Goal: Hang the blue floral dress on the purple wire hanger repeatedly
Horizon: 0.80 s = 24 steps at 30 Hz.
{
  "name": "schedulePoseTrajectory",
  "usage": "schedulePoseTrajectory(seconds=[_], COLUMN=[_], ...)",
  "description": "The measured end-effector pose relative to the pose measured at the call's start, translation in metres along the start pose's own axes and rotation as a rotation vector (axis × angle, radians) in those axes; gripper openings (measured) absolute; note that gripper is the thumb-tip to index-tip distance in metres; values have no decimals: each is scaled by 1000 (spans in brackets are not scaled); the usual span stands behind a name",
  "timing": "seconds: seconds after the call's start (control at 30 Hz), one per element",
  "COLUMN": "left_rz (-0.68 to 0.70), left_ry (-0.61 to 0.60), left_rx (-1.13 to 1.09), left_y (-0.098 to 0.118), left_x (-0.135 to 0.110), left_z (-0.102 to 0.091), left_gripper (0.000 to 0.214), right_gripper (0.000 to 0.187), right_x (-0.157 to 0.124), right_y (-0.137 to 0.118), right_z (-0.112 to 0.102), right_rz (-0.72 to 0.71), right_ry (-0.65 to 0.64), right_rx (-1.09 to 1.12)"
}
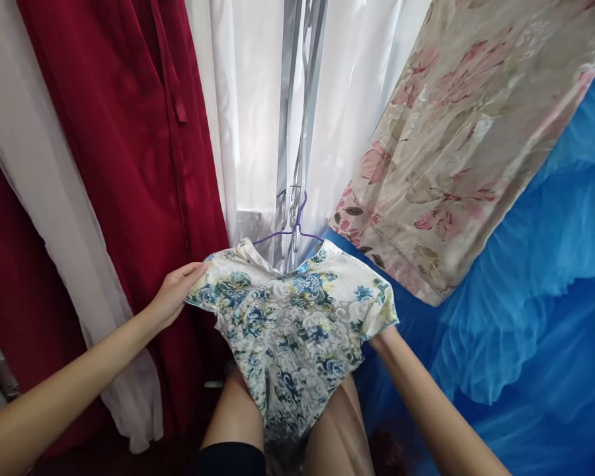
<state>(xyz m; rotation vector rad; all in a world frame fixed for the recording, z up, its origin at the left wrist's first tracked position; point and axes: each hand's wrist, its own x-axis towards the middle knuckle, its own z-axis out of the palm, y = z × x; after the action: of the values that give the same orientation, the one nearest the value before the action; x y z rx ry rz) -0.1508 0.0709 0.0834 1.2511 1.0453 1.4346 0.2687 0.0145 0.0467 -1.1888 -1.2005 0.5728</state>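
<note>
A white short-sleeved top [287, 324] with blue and green flowers spreads out in front of me on a purple wire hanger [297, 228]. My left hand [176, 291] pinches the edge of its left sleeve between thumb and fingers. On the other side, my right hand [381, 336] goes up under or behind the right sleeve, so its fingers are hidden. The lower part of the top hangs down between my bare legs. Above the neckline the hanger's hook stands before shiny grey strips [290, 79]; whether it hangs on anything cannot be made out.
Long red cloth [129, 132] and a sheer whitish cloth [64, 185] hang to the left. White curtains [258, 99] hang behind. To the right are a beige floral cloth [456, 152] and ruffled bright blue fabric [525, 304], close to my right arm.
</note>
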Motion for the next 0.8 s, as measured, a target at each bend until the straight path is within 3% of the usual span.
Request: schedulePoseTrajectory(seconds=[0.03, 0.13, 0.23, 0.33, 0.43, 0.5, 0.6, 0.7, 0.8], left_rz=[-2, -20, 56, 275, 614, 794, 891, 882, 894], left_ry=[0, 24, 44, -36, -87, -114, -177, -173, -21], left_rx=[0, -32, -32, 134, 521, 838, 1140, 1089, 947], left_y=[1, 15, 36, 59, 70, 66, 43, 16, 7], left_x=[-5, -18, -21, -16, -11, -11, -14, -12, -1], left_z=[-2, 5, 19, 32, 45, 57, 78, 102, 122], left_gripper=[41, 40, 47, 72, 80, 75, 89, 93, 84], right_gripper=[69, 49, 37, 28, 26, 33, 45, 47, 44], right_x=[-1, -3, -1, -4, -28, -57, -101, -115, -93], right_y=[-2, -19, -49, -80, -102, -112, -121, -127, -136], right_z=[-6, -18, -25, -33, -38, -36, -28, -20, -25], right_rz=[47, 158, 149, 106, 70, 66, 73, 61, 83], right_ry=[9, 30, 66, 180, 234, 178, 18, -95, 1], right_rx=[92, 331, 436, 543, 596, 596, 547, 475, 524])
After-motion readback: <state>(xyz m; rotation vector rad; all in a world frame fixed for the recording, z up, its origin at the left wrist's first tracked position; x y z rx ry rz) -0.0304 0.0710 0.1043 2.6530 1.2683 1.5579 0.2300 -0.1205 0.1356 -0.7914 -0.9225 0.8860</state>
